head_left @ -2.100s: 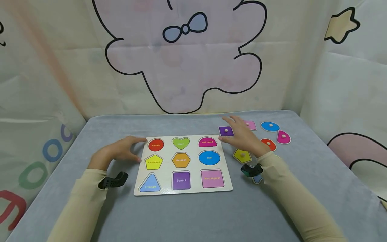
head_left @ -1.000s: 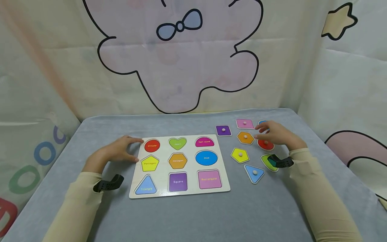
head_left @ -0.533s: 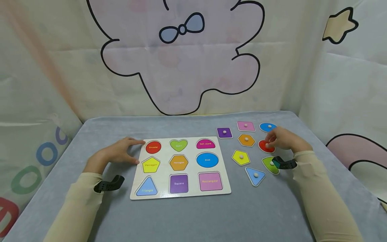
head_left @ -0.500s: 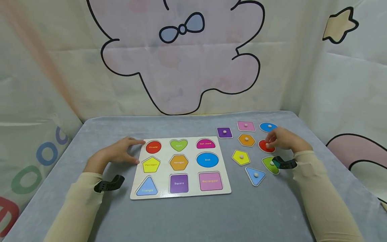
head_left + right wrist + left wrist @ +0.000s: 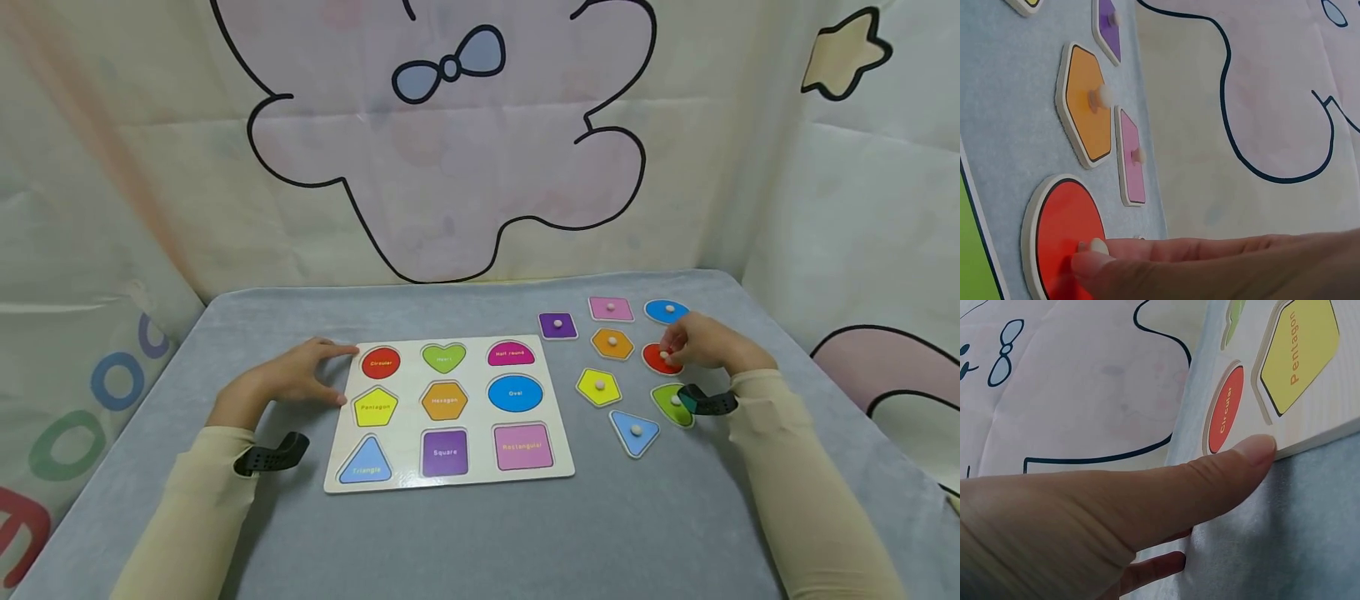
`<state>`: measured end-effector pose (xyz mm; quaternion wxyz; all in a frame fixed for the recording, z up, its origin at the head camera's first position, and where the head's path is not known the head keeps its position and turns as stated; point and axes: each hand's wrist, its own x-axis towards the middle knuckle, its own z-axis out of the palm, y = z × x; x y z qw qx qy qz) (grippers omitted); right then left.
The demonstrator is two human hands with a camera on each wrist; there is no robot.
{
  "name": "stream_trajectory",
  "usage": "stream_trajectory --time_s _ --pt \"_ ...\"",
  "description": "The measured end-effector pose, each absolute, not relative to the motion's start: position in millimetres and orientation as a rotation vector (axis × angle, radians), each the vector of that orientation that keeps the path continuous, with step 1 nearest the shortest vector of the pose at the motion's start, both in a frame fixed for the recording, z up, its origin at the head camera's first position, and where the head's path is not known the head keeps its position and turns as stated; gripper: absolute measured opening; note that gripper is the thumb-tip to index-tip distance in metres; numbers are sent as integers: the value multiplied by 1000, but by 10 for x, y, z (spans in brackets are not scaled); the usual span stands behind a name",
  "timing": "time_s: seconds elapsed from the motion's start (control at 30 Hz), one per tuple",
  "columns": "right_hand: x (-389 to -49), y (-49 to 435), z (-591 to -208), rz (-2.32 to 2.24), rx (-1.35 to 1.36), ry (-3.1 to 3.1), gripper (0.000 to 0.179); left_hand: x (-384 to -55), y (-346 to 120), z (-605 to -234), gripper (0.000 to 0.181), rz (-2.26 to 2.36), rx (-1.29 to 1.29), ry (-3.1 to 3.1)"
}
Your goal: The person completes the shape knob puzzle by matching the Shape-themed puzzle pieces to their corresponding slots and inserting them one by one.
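Note:
The shape puzzle board [image 5: 408,433] lies flat on the cloth, its recesses printed with names such as Circular and Pentagon. My left hand [image 5: 288,375] rests at its left edge, with the thumb [image 5: 1222,472] touching the board's border in the left wrist view. To the right of the board, my right hand [image 5: 708,343] pinches the small knob of the red round piece [image 5: 1063,219] between thumb and finger. That piece still lies on the cloth. Just in front of it is the green heart piece [image 5: 667,404], partly covered by the wrist strap.
Around the right hand lie a blue oval [image 5: 664,312], a pink rectangle [image 5: 600,309], an orange hexagon [image 5: 603,346], a purple square [image 5: 547,325], a yellow pentagon [image 5: 592,393] and a blue triangle [image 5: 628,442], all knobbed. A printed curtain [image 5: 450,208] hangs behind the table.
From the board's upper right corner, my right hand has moved right to the red round piece and taken its knob. It now hides the magenta half-round piece. The left hand has stayed at the board.

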<state>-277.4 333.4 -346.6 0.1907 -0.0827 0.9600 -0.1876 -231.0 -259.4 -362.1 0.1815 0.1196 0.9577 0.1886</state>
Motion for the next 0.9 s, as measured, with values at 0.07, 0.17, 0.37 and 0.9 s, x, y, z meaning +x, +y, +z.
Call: stream_trajectory --time_s 0.07,0.17,0.37,0.9 --pt "-2779 3341 -3466 -528 -251 2704 12 -2314 -2601 -3636 91 541 340 2703" --pt "-2772 3352 -3462 -546 -276 2716 11 -2316 -2611 -3649 92 541 351 2703" --pt "-2772 3339 -3413 -606 -318 2789 16 -2322 -2605 -3630 92 539 339 2712" --pt "-2764 3067 -3332 -645 -370 2944 27 -2303 -2617 -3637 96 566 313 2704"
